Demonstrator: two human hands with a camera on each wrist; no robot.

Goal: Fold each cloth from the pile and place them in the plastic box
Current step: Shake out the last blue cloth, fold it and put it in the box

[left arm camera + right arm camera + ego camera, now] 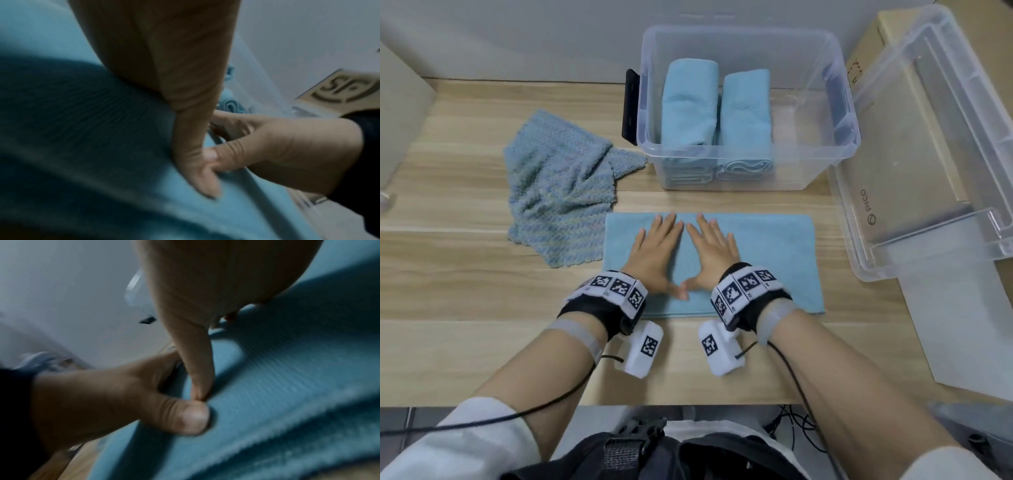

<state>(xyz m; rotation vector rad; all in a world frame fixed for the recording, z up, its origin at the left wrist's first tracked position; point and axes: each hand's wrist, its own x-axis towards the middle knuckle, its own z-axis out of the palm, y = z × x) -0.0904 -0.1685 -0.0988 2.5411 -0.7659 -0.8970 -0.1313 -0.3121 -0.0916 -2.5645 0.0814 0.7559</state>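
Pressing both palms flat on the teal cloth spread on the tabletop in front of me: my left hand and right hand lie side by side near its middle, fingers straight and spread, thumbs meeting at the near side, holding nothing. Wrist views confirm the thumbs touch on the fabric; they are blurred otherwise. Cloth reads as a wide rectangle, apparently already folded once, since a doubled edge shows along its near side. Step in hand, as I judge it: smoothing the layer before the next fold. Plastic box stands just beyond the cloth, lid off, with two folded teal cloths side by side inside and room to their right. One knitted blue cloth lies crumpled to the left, not yet folded. Next move likely calls for lifting one short end and bringing it across to the other, corners matched, then a further fold to narrow it to the size of those in the box. Risk: layers sliding apart if I lift only the top one.
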